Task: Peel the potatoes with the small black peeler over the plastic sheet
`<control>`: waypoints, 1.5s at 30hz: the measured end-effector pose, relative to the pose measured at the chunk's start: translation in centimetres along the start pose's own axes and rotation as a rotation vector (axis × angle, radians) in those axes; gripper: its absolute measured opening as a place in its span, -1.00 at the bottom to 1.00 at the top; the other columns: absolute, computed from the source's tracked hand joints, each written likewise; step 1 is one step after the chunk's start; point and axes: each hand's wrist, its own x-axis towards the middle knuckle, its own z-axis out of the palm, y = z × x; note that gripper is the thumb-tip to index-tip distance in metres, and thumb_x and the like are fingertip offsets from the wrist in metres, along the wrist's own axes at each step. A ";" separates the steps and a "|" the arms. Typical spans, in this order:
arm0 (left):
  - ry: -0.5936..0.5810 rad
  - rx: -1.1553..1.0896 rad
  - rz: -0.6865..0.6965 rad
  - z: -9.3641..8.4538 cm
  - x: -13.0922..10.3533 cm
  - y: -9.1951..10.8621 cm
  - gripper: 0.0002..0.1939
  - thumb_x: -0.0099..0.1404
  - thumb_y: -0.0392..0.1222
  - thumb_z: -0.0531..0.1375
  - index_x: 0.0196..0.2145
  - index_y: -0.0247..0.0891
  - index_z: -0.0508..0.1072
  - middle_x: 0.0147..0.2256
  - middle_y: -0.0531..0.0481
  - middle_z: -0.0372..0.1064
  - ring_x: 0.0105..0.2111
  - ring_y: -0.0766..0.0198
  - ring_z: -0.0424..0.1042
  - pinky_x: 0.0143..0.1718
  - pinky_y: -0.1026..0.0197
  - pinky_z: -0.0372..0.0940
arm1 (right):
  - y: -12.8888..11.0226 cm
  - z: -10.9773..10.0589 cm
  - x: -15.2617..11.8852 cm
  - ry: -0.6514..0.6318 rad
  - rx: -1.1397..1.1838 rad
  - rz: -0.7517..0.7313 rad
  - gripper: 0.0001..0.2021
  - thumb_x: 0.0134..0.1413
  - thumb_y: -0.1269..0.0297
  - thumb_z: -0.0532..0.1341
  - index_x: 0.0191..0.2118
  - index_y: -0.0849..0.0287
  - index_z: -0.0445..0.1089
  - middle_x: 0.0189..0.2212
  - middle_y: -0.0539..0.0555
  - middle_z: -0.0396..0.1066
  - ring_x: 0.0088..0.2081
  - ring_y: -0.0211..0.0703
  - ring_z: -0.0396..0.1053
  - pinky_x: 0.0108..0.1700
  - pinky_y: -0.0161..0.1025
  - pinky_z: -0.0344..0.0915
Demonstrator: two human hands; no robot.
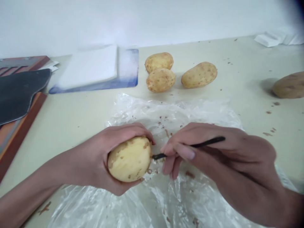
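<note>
My left hand (pixel 95 158) is wrapped round a mostly pale yellow potato (pixel 129 159) with small brown spots, thumb below and fingers over the top. From the right, my right hand (pixel 209 161) pinches a thin black tool (pixel 210 141) between thumb and fingers. The tool's tip is at the potato's right end; whether it touches the skin is hard to tell. Both hands are above a crumpled clear plastic sheet (pixel 114 209), which is strewn with small brown peel scraps.
Three potatoes (pixel 199 75) lie behind the sheet, and a browner one (pixel 289 86) at the far right. A white pad on a blue-edged board (pixel 128 83) is back left, beside a red-brown frame (pixel 21 136) with a black sheet (pixel 21 91). White papers (pixel 268 40) lie back right.
</note>
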 end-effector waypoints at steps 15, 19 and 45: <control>0.029 -0.058 -0.027 0.1 0.0 -0.2 -0.42 0.08 -0.11 0.42 0.04 0.07 0.36 -0.09 0.12 0.51 -0.19 0.26 0.53 -0.22 0.31 0.45 | -0.3 0.0 0.2 -0.002 -0.125 -0.029 -0.86 0.32 0.53 0.25 -0.17 0.35 0.60 -0.32 0.19 0.60 -0.34 -0.18 0.61 -0.26 -0.32 0.64; 0.014 -0.044 -0.041 0.0 0.0 -0.2 -0.41 0.10 -0.11 0.42 0.07 0.05 0.36 -0.08 0.10 0.51 -0.18 0.26 0.54 -0.22 0.33 0.46 | -0.8 0.2 0.3 -0.026 -0.078 -0.020 -0.84 0.33 0.55 0.23 -0.16 0.38 0.59 -0.32 0.18 0.58 -0.34 -0.19 0.61 -0.26 -0.33 0.63; -0.007 -0.731 -0.227 -0.5 0.1 -2.0 -0.15 -0.32 -0.32 0.64 -0.01 0.02 0.57 -0.11 0.16 0.59 -0.15 0.27 0.57 -0.11 0.41 0.50 | -1.9 -0.9 0.8 -0.322 -0.626 -0.398 -0.84 0.23 0.66 0.27 -0.13 0.49 0.57 -0.08 0.20 0.60 -0.07 -0.28 0.59 0.11 -0.60 0.42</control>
